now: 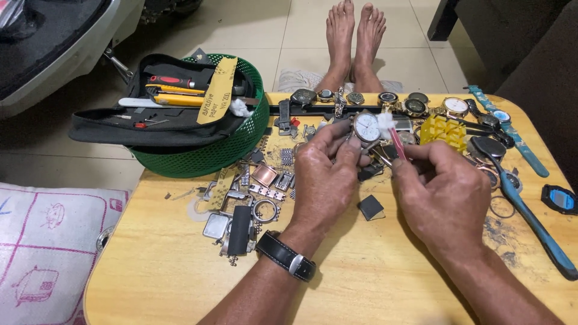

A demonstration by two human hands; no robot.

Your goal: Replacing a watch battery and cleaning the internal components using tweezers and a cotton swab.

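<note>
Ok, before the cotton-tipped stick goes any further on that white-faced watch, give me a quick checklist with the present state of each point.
1. Left hand has the watch in its grip: ok.
2. Right hand holds the pink stick, cotton tip at the watch's edge: ok.
3. Watch face turned up toward the camera: ok.
4. Cotton tip clean: cannot tell.
5. Wooden table bare under the hands: ok; loose watch parts lie to the left.
6. Watch glass free of marks: cannot tell.

Both forearms reach in from 6 o'clock, left hand [325,174] fingers curled in a pinch, right hand [442,189] pinching at 10 o'clock, hands close together.
</note>
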